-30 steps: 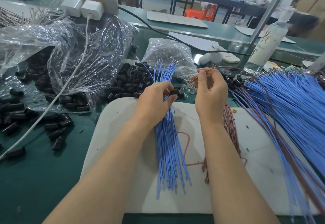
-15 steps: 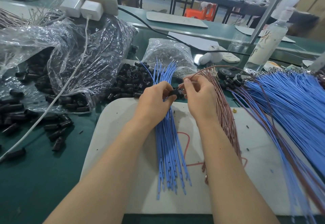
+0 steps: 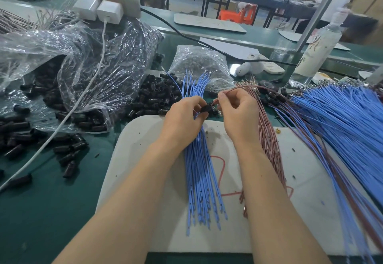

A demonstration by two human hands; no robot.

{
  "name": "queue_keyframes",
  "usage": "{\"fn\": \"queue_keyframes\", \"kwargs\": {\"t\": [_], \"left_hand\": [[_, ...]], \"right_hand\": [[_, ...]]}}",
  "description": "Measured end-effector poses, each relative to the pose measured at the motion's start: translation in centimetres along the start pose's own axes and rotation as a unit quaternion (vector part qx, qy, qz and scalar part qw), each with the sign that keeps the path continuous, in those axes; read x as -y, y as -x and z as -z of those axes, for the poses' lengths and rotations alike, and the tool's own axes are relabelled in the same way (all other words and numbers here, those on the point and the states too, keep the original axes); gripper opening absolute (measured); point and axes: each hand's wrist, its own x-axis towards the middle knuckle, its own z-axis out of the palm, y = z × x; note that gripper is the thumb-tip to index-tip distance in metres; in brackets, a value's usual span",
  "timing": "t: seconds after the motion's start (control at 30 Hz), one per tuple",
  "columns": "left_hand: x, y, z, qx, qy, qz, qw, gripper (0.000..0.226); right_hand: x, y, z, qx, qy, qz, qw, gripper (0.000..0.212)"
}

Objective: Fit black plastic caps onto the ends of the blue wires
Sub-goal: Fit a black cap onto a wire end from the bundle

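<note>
Head view, step in hand: I read this as seating one black cap (image 3: 206, 109) on a wire end, held between both hands just above the far edge of the white board (image 3: 141, 160).
Black cap: pinched at the fingertips of the left hand (image 3: 182, 116), its mouth turned toward the right hand (image 3: 238, 114). How deep the wire sits inside, I cannot tell.
Brown wire: the strand meeting the cap looks reddish-brown (image 3: 246, 86), not blue. It arcs up and off to the right over the right hand.
Blue wires: one bundle (image 3: 199, 170) lies lengthwise on the board under the left hand, its far ends fanning up past the knuckles. A larger sheaf (image 3: 342, 122) lies well apart on the right.
Doing it well: I would keep cap and wire in one line and grip the wire close to its tip so it cannot buckle. Then I'd push straight until it seats, keeping the bundle pinned.
Left hand pose: fingers curled, thumb and forefinger pinching the cap, palm over the bundle. Whether the lower fingers wrap the wires I cannot tell.
Right hand pose: thumb and forefinger pressed together on the brown wire just beside the cap, other fingers loosely curled.
Forearms: both reach in from the near edge and converge.
Spare caps: a loose pile (image 3: 157, 95) just beyond the left hand.
</note>
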Motion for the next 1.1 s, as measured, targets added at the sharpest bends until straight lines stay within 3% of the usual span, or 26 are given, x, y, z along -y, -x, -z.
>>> {"fn": "queue_keyframes", "kwargs": {"t": [0.17,0.37,0.57,0.67,0.8,0.87,0.97,1.03,1.1], "left_hand": [[0.0,0.0,-0.1,-0.008,0.007,0.005,1.0,0.009],[-0.2,0.0,0.1,-0.02,0.014,-0.011,1.0,0.01],[-0.2,0.0,0.1,-0.041,0.023,-0.041,0.998,0.01],[-0.5,0.1,0.1,-0.053,0.042,-0.077,0.995,0.012],[-1.1,-0.2,0.4,-0.075,0.166,-0.027,0.983,0.01],[-1.2,-0.5,0.9,-0.066,0.301,0.058,0.95,0.008],[-1.0,-0.8,1.8,-0.026,0.491,0.181,0.852,0.011],[-0.7,-1.0,2.1,0.007,0.563,0.221,0.796,0.015],[-0.6,-1.0,2.2,0.043,0.589,0.233,0.772,0.014]], "right_hand": [[0.1,0.2,-0.1,-0.009,0.011,0.02,1.0,0.008],[-0.2,0.1,-0.1,0.067,0.08,0.013,0.994,0.012],[0.0,0.0,-0.2,0.055,-0.02,-0.066,0.996,0.028],[0.2,0.3,-0.4,0.106,-0.017,-0.051,0.993,0.028],[0.9,0.7,-0.6,0.108,-0.109,-0.046,0.987,0.022],[1.4,0.9,-0.7,0.127,-0.121,-0.026,0.984,0.012],[2.2,1.4,-1.0,0.155,-0.102,-0.003,0.983,0.016],[3.0,2.0,-1.3,0.191,-0.112,0.012,0.975,0.02],[3.5,2.4,-1.6,0.184,-0.085,0.041,0.978,0.017]]}}
